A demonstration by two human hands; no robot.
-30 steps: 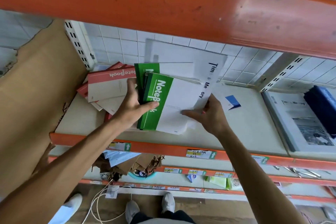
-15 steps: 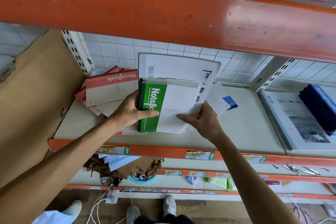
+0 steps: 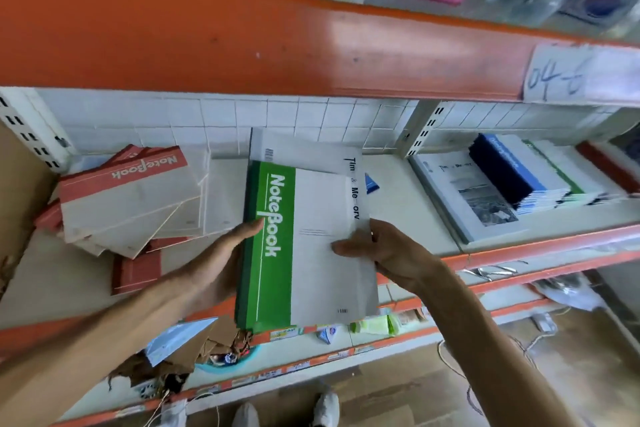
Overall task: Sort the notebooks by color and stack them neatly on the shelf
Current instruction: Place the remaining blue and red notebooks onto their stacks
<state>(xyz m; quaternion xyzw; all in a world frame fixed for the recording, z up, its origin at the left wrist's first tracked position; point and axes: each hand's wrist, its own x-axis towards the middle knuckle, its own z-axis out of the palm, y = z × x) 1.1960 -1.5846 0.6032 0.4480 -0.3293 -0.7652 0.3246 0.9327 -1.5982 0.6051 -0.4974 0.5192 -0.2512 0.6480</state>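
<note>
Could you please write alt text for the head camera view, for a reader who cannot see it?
Two bare hands hold a stack of green notebooks over a shelf edge, the left hand at the spine, the right hand pinching the white cover. A messy pile of red notebooks lies to the left.

bare forearms, no sleeves, white shoes (image 3: 325,407)

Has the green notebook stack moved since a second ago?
Yes. The green stack has come toward the person, now overhanging the shelf's orange front rail.
</note>
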